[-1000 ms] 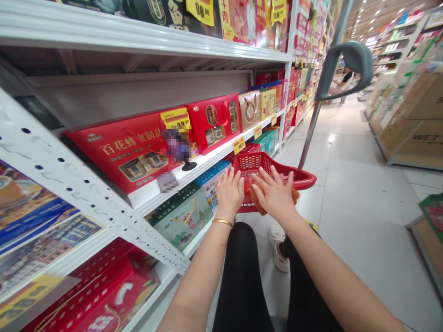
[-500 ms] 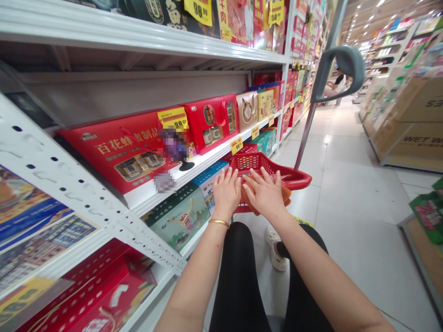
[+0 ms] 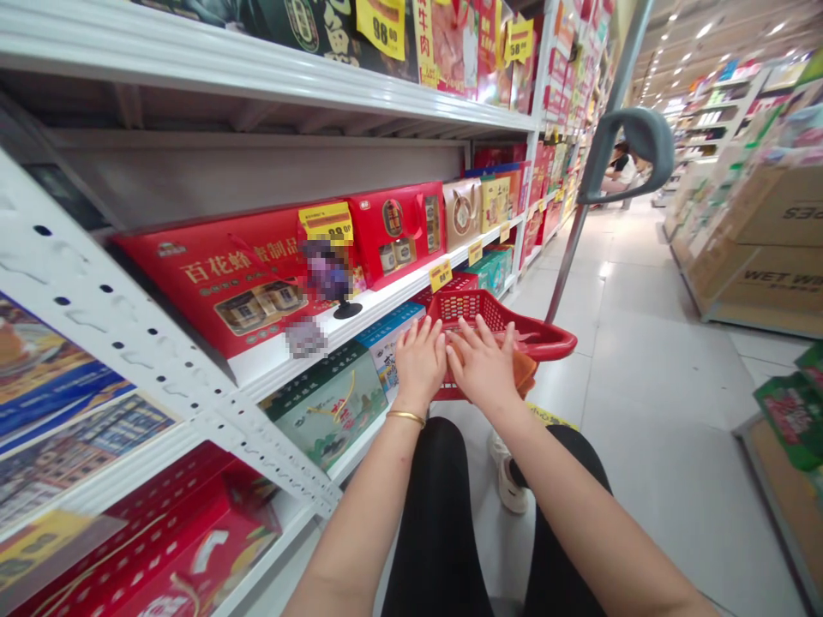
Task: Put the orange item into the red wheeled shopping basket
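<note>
Label 百花蜂 showed on red gift box (image 3: pixel 212 283), 98.00 on yellow price tag (image 3: pixel 381 26). Your left hand (image 3: pixel 421 364) and right hand (image 3: pixel 481 368) lay flat on red plastic basket (image 3: pixel 495 313), fingers (image 3: pixel 479 330) spread apart, not clamped.

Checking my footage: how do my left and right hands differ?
The left hand wears a gold bangle at the wrist; the right hand has a bare wrist. The left hand sits nearer the shelf, the right hand nearer the orange item. Both lie spread on the red plastic shopping basket.
</note>
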The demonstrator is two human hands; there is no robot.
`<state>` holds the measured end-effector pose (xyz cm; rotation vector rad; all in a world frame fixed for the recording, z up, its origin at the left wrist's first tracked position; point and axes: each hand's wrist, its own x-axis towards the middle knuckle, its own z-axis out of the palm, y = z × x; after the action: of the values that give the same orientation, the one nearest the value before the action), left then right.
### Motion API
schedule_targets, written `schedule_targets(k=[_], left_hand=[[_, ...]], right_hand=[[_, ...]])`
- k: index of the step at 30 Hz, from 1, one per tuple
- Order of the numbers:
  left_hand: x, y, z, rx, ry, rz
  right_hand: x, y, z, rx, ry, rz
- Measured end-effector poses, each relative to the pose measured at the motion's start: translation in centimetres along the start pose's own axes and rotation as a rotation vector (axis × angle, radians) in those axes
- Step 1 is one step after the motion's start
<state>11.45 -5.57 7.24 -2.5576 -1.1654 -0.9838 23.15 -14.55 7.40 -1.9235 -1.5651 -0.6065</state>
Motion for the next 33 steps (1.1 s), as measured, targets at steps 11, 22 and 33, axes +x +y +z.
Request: schedule_targets(k=[11, 22, 33], left_hand=[[0.0, 0.2, 0.3, -0.027, 0.028, -0.028], [-0.1, 0.4, 0.0, 0.015, 0.014, -0.015], [-0.2, 0.4, -0.2, 0.042, -0.017, -0.031]], right_hand=[[-1.9, 6.8, -1.6, -0.052, 0.061, 0.227], [-1.1, 4.6, -1.4, 0.048, -0.030, 0.062], [-0.1, 1.4, -1.3, 0.023, -0.087, 0.004]])
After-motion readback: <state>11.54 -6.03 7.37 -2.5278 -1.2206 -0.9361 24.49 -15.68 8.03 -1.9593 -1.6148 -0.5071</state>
